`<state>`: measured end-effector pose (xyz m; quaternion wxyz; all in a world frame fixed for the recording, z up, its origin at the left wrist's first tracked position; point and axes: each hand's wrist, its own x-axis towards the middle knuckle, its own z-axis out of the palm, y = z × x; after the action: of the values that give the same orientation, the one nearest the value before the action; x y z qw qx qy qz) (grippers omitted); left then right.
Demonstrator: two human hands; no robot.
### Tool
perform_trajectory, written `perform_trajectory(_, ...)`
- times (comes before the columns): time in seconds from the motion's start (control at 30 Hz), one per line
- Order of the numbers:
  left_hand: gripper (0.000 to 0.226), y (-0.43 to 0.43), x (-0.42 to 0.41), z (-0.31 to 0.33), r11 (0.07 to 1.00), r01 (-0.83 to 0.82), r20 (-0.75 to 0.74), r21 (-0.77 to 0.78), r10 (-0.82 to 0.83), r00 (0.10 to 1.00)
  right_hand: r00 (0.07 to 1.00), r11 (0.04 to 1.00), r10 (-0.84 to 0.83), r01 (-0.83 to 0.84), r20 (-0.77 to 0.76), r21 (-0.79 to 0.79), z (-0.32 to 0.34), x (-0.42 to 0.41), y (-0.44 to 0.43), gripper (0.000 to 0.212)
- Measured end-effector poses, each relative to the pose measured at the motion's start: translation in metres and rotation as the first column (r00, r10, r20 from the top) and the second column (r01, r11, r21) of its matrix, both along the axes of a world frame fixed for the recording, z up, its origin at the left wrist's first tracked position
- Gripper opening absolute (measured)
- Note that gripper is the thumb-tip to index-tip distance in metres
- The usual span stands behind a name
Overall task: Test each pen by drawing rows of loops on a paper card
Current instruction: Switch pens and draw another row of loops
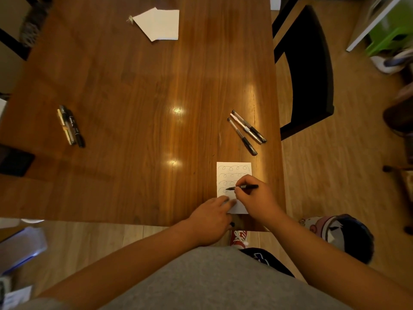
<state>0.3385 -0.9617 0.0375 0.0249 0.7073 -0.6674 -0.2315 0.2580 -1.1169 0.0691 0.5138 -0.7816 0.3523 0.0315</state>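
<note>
A white paper card (232,172) lies near the table's front right edge and carries several rows of drawn loops. My right hand (254,199) grips a black pen (242,187), its tip touching the card in the lowest row. My left hand (212,217) rests flat with its fingers pressing the card's lower left corner. Three pens (247,132) lie together beyond the card. Another bunch of pens (71,126) lies at the table's left side.
Loose white sheets (159,23) lie at the far end of the wooden table (145,86). A black chair (306,70) stands to the right of the table. A dark flat object (14,161) sits at the left edge.
</note>
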Motion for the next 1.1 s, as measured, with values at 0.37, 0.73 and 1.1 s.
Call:
perform_trajectory(0.37,0.042,-0.005,-0.006,0.001,1.000,-0.026,-0.014,0.015,0.026,1.000,0.999,0.998,-0.041,0.041,-0.004,-0.054,0.002,-0.017,-0.012,0.017)
perform_trajectory(0.73,0.042,-0.007,-0.012,0.004,0.998,-0.058,-0.009,0.026,0.058,0.998,1.000,0.997,0.005,-0.007,-0.026,-0.075,-0.001,-0.015,-0.004,0.021)
perform_trajectory(1.1,0.041,-0.011,-0.013,0.003,0.996,-0.093,-0.029,-0.001,0.093,0.995,0.998,0.997,-0.060,0.061,0.012,-0.052,-0.003,-0.017,-0.016,0.016)
